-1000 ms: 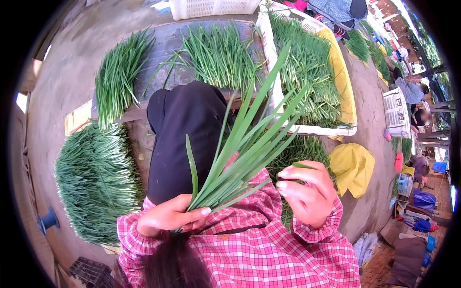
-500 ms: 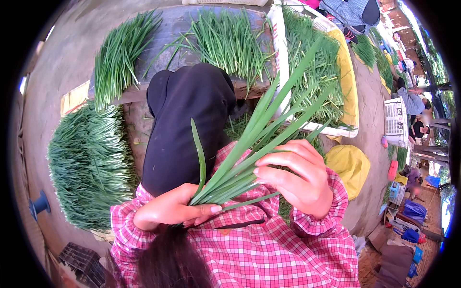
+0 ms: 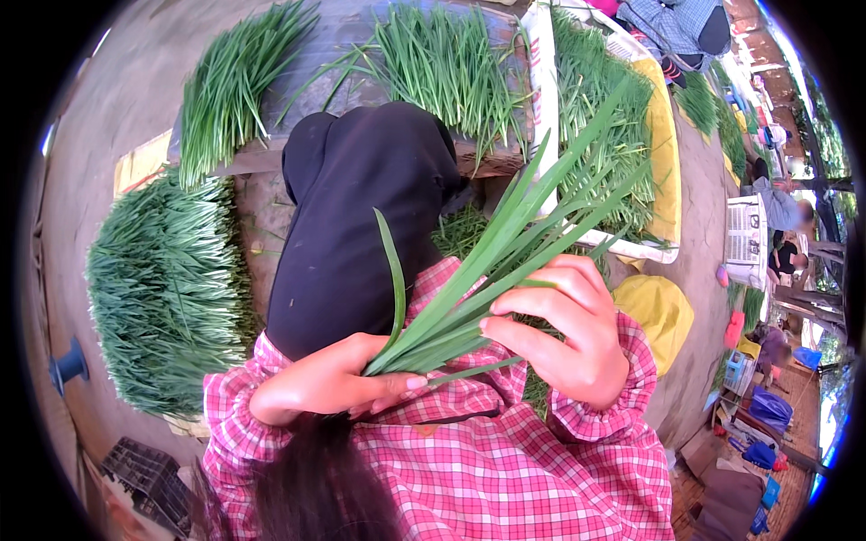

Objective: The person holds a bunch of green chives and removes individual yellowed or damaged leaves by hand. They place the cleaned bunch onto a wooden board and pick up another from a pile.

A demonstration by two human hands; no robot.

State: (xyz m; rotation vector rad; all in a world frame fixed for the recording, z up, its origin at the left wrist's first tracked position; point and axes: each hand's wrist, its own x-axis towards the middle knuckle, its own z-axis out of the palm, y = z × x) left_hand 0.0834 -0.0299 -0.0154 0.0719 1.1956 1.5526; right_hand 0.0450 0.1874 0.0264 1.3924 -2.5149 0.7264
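Note:
My left hand (image 3: 329,377) is closed round the lower ends of a small bunch of garlic chives (image 3: 469,302), its thumb across the stems. The flat green leaves fan out up and to the right over my lap. At the bunch's right side, my right hand (image 3: 566,329) has its fingers curled, with the fingertips against the leaves. One leaf passes between those fingers. A single curved leaf (image 3: 394,270) stands apart on the left of the bunch, and another sticks out low to the right, below my right fingertips.
Loose chives lie in two piles (image 3: 451,77) (image 3: 230,90) on a low board (image 3: 329,68) ahead. A big neat stack of chives (image 3: 167,298) stands at left. A white crate (image 3: 544,99) with yellow lining holds more. Yellow cloth (image 3: 654,316), a black crate (image 3: 149,478) and other people surround me.
The surroundings have shifted slightly in view. Both hands keep almost the same hold on the chives, and the bunch sits a little further right.

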